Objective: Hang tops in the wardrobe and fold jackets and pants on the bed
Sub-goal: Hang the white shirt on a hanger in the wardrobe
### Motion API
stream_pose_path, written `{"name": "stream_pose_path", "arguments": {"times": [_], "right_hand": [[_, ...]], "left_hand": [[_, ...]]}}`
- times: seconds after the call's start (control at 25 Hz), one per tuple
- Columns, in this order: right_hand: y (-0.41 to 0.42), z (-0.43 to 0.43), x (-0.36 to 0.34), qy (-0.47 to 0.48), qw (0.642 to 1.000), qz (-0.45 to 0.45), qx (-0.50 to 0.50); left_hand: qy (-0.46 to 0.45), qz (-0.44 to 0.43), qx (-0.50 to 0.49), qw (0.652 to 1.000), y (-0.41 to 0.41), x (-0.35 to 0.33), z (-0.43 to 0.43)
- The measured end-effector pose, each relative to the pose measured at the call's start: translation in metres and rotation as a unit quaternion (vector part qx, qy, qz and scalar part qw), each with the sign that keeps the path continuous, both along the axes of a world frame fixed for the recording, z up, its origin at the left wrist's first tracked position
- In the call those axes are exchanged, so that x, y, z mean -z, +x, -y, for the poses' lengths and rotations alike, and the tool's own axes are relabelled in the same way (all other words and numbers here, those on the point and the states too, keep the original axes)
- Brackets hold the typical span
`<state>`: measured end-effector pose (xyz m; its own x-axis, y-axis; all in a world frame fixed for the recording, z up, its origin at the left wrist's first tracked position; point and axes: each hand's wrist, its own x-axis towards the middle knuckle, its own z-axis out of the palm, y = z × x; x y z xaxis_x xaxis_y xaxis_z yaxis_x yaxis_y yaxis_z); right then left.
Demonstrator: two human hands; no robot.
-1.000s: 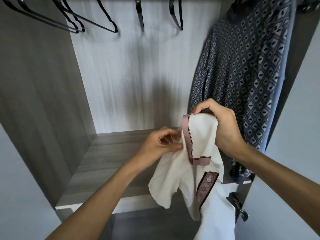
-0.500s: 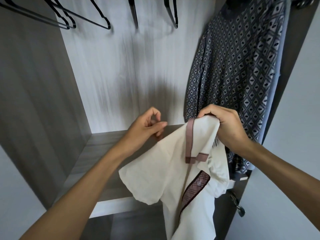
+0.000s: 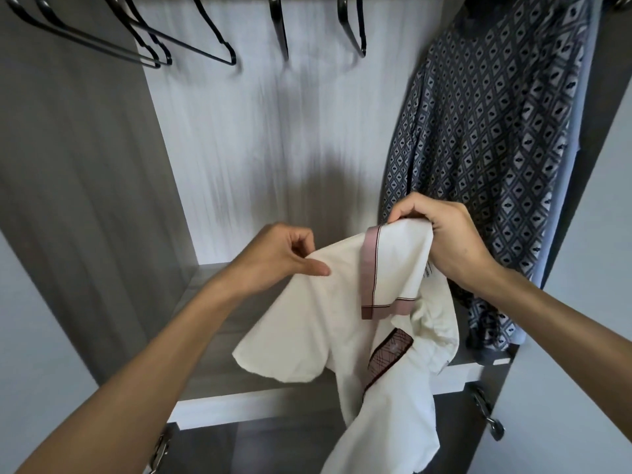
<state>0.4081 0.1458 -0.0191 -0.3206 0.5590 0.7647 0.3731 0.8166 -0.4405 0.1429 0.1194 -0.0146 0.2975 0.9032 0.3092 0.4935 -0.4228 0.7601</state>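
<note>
Left hand (image 3: pixel 277 258) back on shirt (image 3: pixel 328 319) (pinch)

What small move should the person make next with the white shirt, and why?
Probably release the left hand and reach up for an empty hanger. Both hands hold the white shirt, the right hand gripping its collar, and no hanger is in it yet.

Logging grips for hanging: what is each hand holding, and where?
Both hold the white shirt: right hand grips its collar, left hand pinches the shoulder fabric.
</note>
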Motion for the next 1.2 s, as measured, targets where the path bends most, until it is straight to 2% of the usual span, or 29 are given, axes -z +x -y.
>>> {"name": "stream_pose_path", "arguments": {"times": [0.12,0.2,0.28,0.32,0.36,0.4,0.44,0.48,0.56,0.6,0.64,0.68,0.84,0.96,1.04,1.12,1.2], "right_hand": [[0.001,-0.003,0.003,0.011,0.999,0.046,0.010],[0.001,-0.005,0.002,0.019,0.998,0.063,0.004],[-0.004,-0.003,-0.002,0.034,0.997,0.072,-0.016],[-0.010,-0.001,-0.005,0.043,0.996,0.073,-0.023],[-0.018,0.000,-0.008,0.050,0.996,0.071,-0.024],[-0.027,0.000,-0.012,0.056,0.996,0.067,-0.023],[-0.035,0.000,-0.017,0.058,0.996,0.059,-0.020],[-0.042,0.000,-0.021,0.054,0.997,0.048,-0.019],[-0.050,-0.002,-0.030,0.039,0.999,0.011,-0.019],[-0.052,-0.003,-0.035,0.023,0.999,-0.007,-0.027],[-0.053,-0.005,-0.039,0.003,0.999,-0.022,-0.041],[-0.053,-0.007,-0.042,-0.017,0.998,-0.031,-0.057],[-0.046,-0.003,-0.037,-0.066,0.993,-0.069,-0.071],[-0.031,0.003,-0.012,-0.111,0.986,-0.111,-0.059],[-0.018,0.009,0.024,-0.227,0.965,-0.104,-0.084],[-0.009,0.019,0.074,-0.382,0.919,-0.052,-0.084],[-0.009,0.031,0.118,-0.463,0.882,-0.028,-0.081]], "left_hand": [[0.116,-0.101,-0.072,0.985,-0.003,-0.023,0.003],[0.119,-0.124,-0.062,0.983,-0.014,-0.037,-0.001],[0.079,-0.153,-0.055,0.983,-0.031,-0.048,-0.005],[0.083,-0.219,-0.078,0.969,-0.037,-0.049,-0.010],[0.116,-0.309,-0.127,0.935,-0.038,-0.049,-0.014],[0.181,-0.362,-0.182,0.896,-0.035,-0.045,-0.017],[0.261,-0.344,-0.229,0.873,-0.026,-0.033,-0.019],[0.308,-0.268,-0.250,0.878,-0.014,-0.019,-0.018],[0.271,0.023,-0.212,0.939,0.011,0.002,-0.008],[0.232,0.146,-0.180,0.945,0.019,0.009,-0.006],[0.197,0.214,-0.153,0.944,0.025,0.012,-0.003],[0.188,0.230,-0.132,0.946,0.029,0.013,-0.002],[0.171,0.180,-0.016,0.969,0.029,-0.001,0.004],[0.106,0.046,0.045,0.992,0.022,-0.026,0.006],[0.102,-0.044,0.054,0.992,0.021,-0.043,0.011],[0.118,-0.082,0.048,0.988,0.023,-0.057,0.015],[0.136,-0.111,0.041,0.984,0.021,-0.067,0.019]]}}
